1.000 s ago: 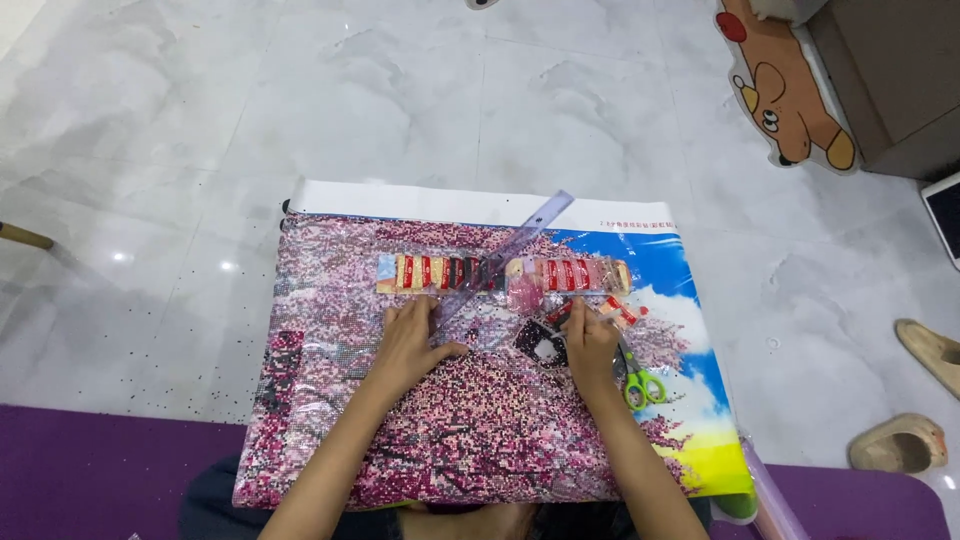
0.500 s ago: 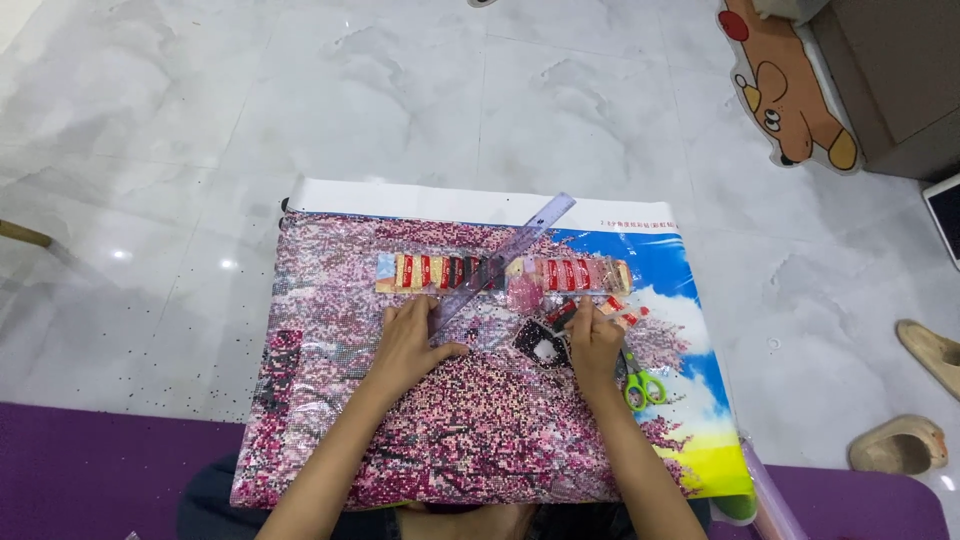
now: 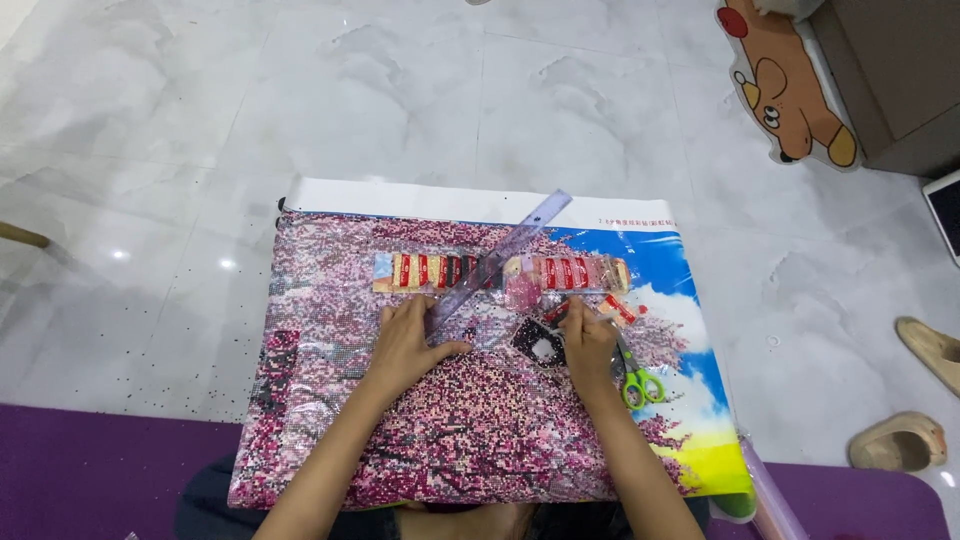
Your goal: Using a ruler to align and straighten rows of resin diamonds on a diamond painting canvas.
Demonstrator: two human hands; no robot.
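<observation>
A row of small bead packets [image 3: 500, 271] lay across the diamond-painting canvas [image 3: 330, 400], with a small black tray [image 3: 540, 345] of pale beads below it. My left hand [image 3: 405, 340] pressed flat and open on the clear purple ruler [image 3: 500, 262], which crossed the packets diagonally. My right hand [image 3: 590, 335] pinched a small item I could not identify, beside green-handled scissors [image 3: 635, 375].

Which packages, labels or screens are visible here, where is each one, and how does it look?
Row of small packets: across the upper part of the canvas, under the ruler; cream with red and dark labels.
Small red-and-white packets: beside the right hand.
Printed line: white top margin of the canvas, small red text.
Screen: right edge of the view, dark with a white frame, partly cut off.
</observation>
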